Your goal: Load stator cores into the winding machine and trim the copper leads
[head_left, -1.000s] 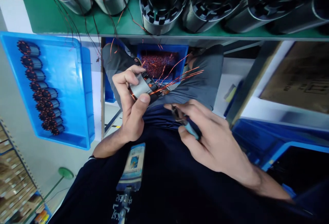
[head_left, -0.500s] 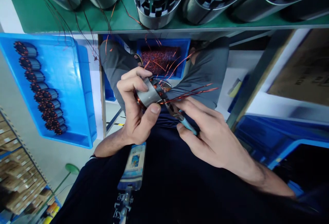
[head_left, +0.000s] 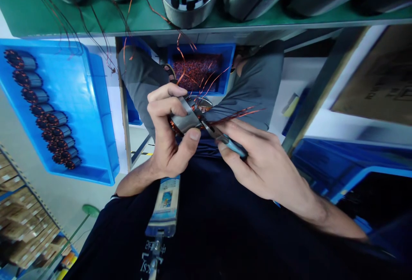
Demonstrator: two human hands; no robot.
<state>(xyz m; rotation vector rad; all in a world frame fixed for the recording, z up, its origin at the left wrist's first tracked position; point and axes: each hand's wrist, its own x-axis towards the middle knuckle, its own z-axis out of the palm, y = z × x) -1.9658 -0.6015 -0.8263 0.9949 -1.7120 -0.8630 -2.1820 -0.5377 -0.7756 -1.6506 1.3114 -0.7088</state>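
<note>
My left hand [head_left: 172,132] is wrapped round a small motor stator [head_left: 186,116], a silvery ring with copper windings at its ends. Long copper wires [head_left: 240,114] stick out from its open end toward the right. In my right hand [head_left: 257,155] is a pair of pliers or cutters [head_left: 230,143] with blue handles. Their jaws reach the stator's rim among the wires; whether they are closed on a wire is too small to tell. The far side of the stator is hidden.
Overhead, a green bench [head_left: 106,22] carries several large metal cylinders [head_left: 189,7] with wires hanging over its edge. A blue tray [head_left: 93,138] of finished-looking stators stands left. Between my legs lies a blue bin [head_left: 229,61] of copper wire scraps. A carton [head_left: 380,82] is at right.
The plier handles have tilted flatter and the jaws sit closer against the stator's rim. My left hand keeps its hold. The whole view has shifted slightly.
</note>
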